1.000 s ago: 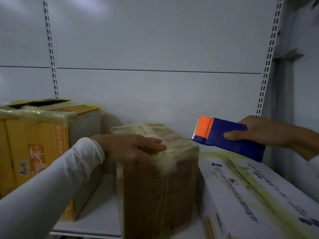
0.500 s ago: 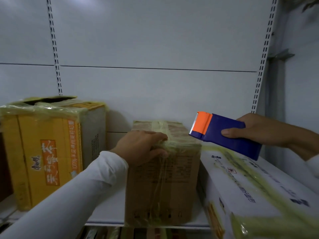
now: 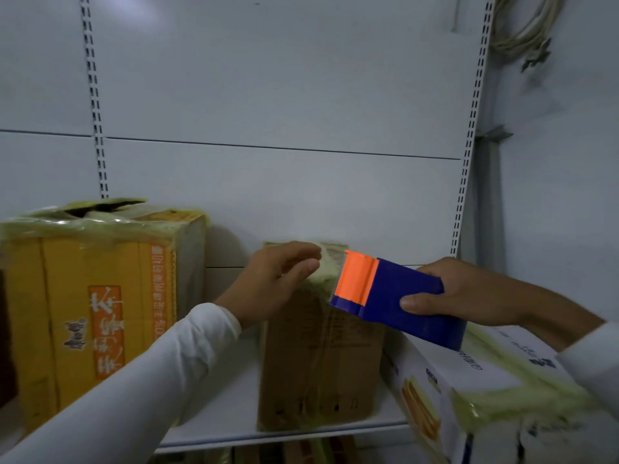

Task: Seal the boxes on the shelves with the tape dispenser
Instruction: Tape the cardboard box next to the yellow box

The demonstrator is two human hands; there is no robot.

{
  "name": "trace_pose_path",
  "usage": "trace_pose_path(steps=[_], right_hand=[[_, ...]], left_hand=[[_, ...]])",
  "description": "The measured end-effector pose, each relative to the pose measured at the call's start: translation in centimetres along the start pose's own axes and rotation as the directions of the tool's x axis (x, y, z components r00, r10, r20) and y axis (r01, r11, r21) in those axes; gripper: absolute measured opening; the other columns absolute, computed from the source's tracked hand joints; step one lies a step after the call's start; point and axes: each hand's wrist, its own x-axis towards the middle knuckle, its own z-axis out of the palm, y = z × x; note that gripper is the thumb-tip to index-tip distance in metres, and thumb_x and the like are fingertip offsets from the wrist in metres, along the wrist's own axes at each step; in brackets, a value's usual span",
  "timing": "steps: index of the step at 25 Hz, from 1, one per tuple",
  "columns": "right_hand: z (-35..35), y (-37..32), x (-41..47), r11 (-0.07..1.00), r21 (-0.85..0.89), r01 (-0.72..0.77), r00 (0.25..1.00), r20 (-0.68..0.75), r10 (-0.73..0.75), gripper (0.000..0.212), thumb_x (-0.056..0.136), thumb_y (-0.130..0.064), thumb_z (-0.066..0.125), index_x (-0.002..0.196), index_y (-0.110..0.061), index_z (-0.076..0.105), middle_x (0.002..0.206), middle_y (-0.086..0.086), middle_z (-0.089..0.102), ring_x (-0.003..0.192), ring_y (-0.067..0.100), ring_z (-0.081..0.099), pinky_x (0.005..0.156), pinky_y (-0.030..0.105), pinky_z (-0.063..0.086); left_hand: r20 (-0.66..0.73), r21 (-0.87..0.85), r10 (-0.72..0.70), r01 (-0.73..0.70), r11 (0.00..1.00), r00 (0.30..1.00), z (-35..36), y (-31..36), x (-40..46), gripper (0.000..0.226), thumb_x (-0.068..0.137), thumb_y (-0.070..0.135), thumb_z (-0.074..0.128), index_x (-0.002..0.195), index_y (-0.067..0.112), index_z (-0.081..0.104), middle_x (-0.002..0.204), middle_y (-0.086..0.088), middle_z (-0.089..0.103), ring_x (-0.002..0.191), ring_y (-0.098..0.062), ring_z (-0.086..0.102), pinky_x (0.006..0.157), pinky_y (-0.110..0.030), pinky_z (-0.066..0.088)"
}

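right hand (image 3: 469, 293) grips dispenser (image 3: 395, 296), orange end at top edge of brown box (image 3: 321, 360) on shelf (image 3: 227, 416). left hand (image 3: 274, 283) curled on box top, pinching tape there. hands near, not touching.

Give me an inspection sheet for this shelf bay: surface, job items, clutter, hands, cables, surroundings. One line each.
Surface: white shelf, carrying three boxes.
Job's things: brown box in the middle, yellowish tape over its top; yellow box at left, taped, with a top flap lifted at the back; white box at right, taped along its top; blue and orange tape dispenser with its orange end at the brown box's top edge.
Clutter: nothing seen.
Hands: left hand rests on the brown box's top, fingers curled at the tape; right hand grips the dispenser.
Cables: coiled cord hangs at upper right.
Surroundings: white back panel with slotted uprights; more goods below, unclear.
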Motion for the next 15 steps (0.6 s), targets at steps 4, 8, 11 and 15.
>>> trace_pose_path(steps=[4, 8, 11, 15], right_hand=[[1.2, -1.2, 1.7, 0.996, 0.049, 0.071, 0.996, 0.045, -0.073, 0.024, 0.084, -0.046, 0.066, 0.084, -0.022, 0.07, 0.082, 0.002, 0.074, 0.069, 0.012, 0.069, 0.059, 0.018, 0.049], [1.7, -1.7, 2.9, 0.989, 0.072, 0.129, 0.986, 0.095, -0.135, 0.012, 0.085, -0.043, 0.065, 0.076, -0.036, 0.07, 0.077, -0.004, 0.073, 0.066, 0.008, 0.067, 0.058, 0.017, 0.048], [1.9, -1.8, 3.8, 0.981, 0.07, 0.18, 0.976, 0.113, -0.187, 0.018, 0.083, -0.048, 0.067, 0.082, -0.029, 0.069, 0.082, -0.004, 0.075, 0.069, 0.009, 0.07, 0.06, 0.018, 0.05], [1.9, -1.5, 4.6, 0.983, 0.043, 0.179, 0.97, 0.162, -0.184, 0.029, 0.079, -0.049, 0.066, 0.088, -0.022, 0.066, 0.083, -0.006, 0.075, 0.07, 0.008, 0.07, 0.061, 0.017, 0.05]], left_hand=[[0.207, -0.092, -0.08, 0.101, 0.991, 0.975, -0.4, 1.4, -1.4, 0.029, 0.097, 0.013, 0.049, 0.123, 0.003, 0.059, 0.117, -0.009, 0.066, 0.11, -0.02, 0.062, 0.099, -0.04, 0.047], [0.165, -0.313, -0.187, 0.231, 0.921, 0.968, -0.8, 1.8, -2.5, 0.025, 0.097, 0.006, 0.045, 0.114, -0.004, 0.059, 0.107, -0.02, 0.065, 0.099, -0.029, 0.061, 0.094, -0.047, 0.047], [0.222, -0.359, -0.256, 0.323, 0.876, 0.941, -0.7, 1.8, -3.3, 0.031, 0.1, 0.012, 0.04, 0.126, 0.001, 0.054, 0.119, -0.022, 0.062, 0.106, -0.029, 0.06, 0.093, -0.041, 0.049], [0.241, -0.288, -0.257, 0.322, 0.902, 0.936, -0.9, 1.1, -3.7, 0.028, 0.099, 0.01, 0.044, 0.108, -0.014, 0.056, 0.109, -0.036, 0.059, 0.095, -0.034, 0.057, 0.094, -0.054, 0.045]])
